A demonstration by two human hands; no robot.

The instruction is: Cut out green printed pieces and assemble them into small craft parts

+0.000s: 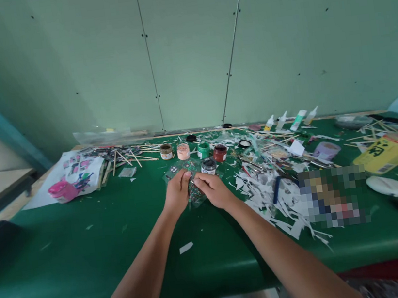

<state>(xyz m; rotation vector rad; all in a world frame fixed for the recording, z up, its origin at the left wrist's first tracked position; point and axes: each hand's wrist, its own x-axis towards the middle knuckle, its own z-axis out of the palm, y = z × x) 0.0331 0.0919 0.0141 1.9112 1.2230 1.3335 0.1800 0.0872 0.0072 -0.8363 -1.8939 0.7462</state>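
Observation:
My left hand (177, 195) and my right hand (212, 189) are close together over the middle of the table, fingers closed in a pinch. Both grip a clear plastic bag (197, 197) with small dark and coloured bits in it. A small pale bit shows between the fingertips, too small to name. Just beyond my right hand stands an open jar of dark paint (208, 166). Behind it, in a row, are jars of brown paint (166, 152), peach paint (183, 151), green paint (203, 150) and dark red paint (220, 153).
White paper scraps (278, 197) are heaped to the right, near a yellow container (386, 151) lying on its side and a white oval object (387, 186). Several glue bottles (298, 120) stand behind. At left, a pink jar (62, 191) rests on a paper sheet (44, 196) near wooden sticks (123, 157).

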